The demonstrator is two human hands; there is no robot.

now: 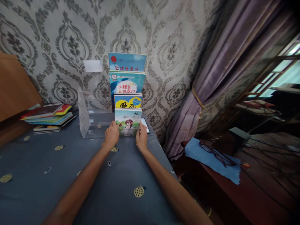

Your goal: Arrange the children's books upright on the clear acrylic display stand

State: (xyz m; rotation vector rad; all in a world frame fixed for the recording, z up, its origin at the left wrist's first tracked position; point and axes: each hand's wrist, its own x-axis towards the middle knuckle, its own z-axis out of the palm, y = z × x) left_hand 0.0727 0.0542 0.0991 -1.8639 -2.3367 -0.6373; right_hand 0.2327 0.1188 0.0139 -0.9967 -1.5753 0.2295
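Both my hands grip the front book (127,122), which has a girl on its pale green cover. My left hand (112,134) is closed on its left edge, and my right hand (142,137) on its right edge. The book stands upright in the lowest front row of a clear acrylic rack (98,125), at the rack's right end. Behind it, stepped upward, stand a yellow-and-blue book (127,101), a teal book with a white oval (127,82) and a light-blue book (127,62). Their lower parts are hidden.
A loose stack of books (50,117) lies left on the dark pineapple-print cloth (77,187). A phone (144,125) lies beside my right hand. Right of it are a purple curtain (187,115) and a dark red table (217,187) with glasses (217,153) on a blue cloth (199,151).
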